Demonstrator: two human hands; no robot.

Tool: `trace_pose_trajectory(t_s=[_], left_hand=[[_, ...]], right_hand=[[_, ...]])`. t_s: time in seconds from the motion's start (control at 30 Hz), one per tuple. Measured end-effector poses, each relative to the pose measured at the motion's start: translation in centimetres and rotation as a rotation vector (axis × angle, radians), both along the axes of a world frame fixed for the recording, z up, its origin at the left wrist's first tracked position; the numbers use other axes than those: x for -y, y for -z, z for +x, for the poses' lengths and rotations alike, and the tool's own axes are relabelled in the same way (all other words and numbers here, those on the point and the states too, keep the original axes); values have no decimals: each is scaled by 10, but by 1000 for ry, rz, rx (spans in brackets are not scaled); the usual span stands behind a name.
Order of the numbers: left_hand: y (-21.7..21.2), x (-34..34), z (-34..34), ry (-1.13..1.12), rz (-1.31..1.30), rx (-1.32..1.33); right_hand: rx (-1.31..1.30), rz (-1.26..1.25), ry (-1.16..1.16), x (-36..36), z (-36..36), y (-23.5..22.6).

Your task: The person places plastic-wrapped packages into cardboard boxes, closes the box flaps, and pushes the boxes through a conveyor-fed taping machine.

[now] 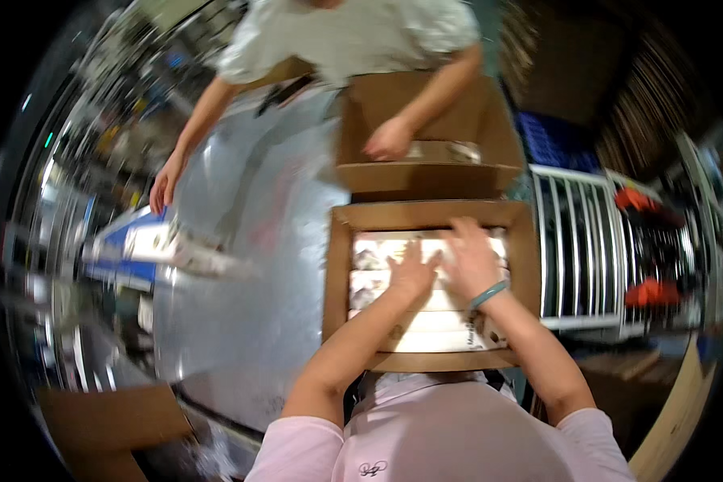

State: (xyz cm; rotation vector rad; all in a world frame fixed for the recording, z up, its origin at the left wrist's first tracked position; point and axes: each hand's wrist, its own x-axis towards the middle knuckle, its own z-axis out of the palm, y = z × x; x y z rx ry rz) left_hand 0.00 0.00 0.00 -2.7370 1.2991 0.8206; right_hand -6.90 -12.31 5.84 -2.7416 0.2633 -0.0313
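In front of me stands an open cardboard box [336, 281], filled with a row of white packages [434, 333] with dark print. My left hand [412, 271] lies on these packages with its fingers spread. Beside it, my right hand [470, 261] rests on them too, fingers stretched toward the box's far side and a teal band round the wrist. Neither hand appears to grasp anything. The hands cover part of the far packages, and motion blurs the fingertips.
Across from me a person in a white shirt reaches one hand [390, 140] into a second open box [434, 178]. More white packages [169, 243] lie on the metal table's [289, 217] left side. A roller conveyor [578, 241] and blue crate [558, 143] stand at right.
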Motion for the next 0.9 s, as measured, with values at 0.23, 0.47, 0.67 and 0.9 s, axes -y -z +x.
trace_pose_trajectory(t_s=[0.23,0.47,0.67,0.9], left_hand=[[-100,-184,38,-375,-911,167],[-62,-475,-87,-1565,-663,982],[-4,-568,-207,-1909,24,1130],[25,-536,-120,-1606,-54,1061]], right_hand=[[-651,-424,104,47,-34,78],[123,-628,116,40,-65,163],[18,-478,167,18,-46,155],[-136,-124,296,8,-16,123]])
